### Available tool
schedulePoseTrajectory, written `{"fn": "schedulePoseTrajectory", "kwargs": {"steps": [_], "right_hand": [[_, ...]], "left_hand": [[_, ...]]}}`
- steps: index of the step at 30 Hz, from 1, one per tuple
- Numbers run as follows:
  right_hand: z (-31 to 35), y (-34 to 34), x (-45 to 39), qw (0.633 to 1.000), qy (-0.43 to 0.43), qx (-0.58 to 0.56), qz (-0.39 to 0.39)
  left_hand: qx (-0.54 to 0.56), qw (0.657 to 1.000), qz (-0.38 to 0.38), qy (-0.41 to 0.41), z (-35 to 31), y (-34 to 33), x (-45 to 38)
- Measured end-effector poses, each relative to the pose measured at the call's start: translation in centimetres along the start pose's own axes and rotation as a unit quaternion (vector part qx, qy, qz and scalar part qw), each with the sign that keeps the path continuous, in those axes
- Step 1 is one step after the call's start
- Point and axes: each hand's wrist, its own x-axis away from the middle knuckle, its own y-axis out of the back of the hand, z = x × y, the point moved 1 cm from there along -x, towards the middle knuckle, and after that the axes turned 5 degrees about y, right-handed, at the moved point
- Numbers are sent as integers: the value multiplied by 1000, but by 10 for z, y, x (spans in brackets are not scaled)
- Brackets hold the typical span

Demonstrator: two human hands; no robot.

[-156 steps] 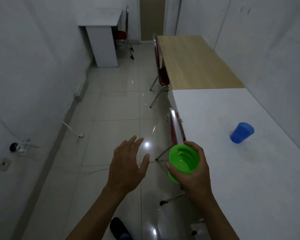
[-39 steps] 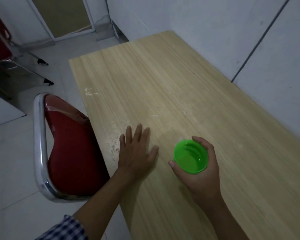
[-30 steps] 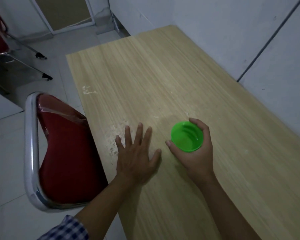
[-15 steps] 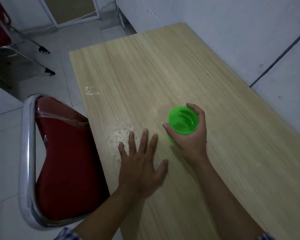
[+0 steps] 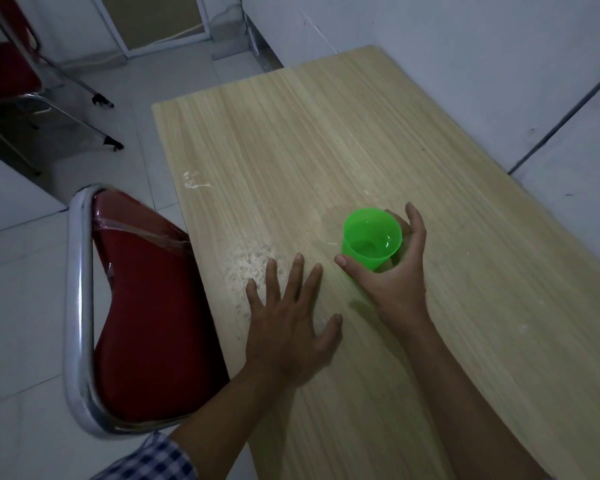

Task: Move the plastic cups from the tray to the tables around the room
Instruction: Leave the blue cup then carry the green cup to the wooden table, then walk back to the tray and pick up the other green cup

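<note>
A green plastic cup (image 5: 371, 239) stands upright on the light wooden table (image 5: 291, 133), its open mouth facing up. My right hand (image 5: 394, 284) curls round it from the near side, with the thumb on its left wall and the fingers behind its right wall, some of them lifted slightly off the plastic. My left hand (image 5: 290, 318) lies flat on the table with its fingers spread, just left of the cup and holding nothing. No tray or other cup is in view.
A red chair with a chrome frame (image 5: 142, 306) is pushed against the table's left edge. A second red chair (image 5: 11, 74) stands at the far left on the tiled floor. White walls run along the table's right side and a door (image 5: 160, 19) lies beyond.
My right hand carried the green cup forward over the wooden table and lowered it onto the surface. Its fingers look looser now. My left hand stayed flat beside it.
</note>
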Motion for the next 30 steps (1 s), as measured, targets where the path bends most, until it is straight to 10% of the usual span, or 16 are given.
{"fn": "schedulePoseTrajectory", "kwargs": {"steps": [12,21,30], "right_hand": [[-2,36,114,990,-92,90,51],[25,26,229,963,-184,153,123],[108,-40,358,945,-164,132,250]], "left_hand": [[8,1000,-11,-9,7,-5,14],[21,996,9,-86,48,-22,201],[168,972,-11,167,145,38,416]]}}
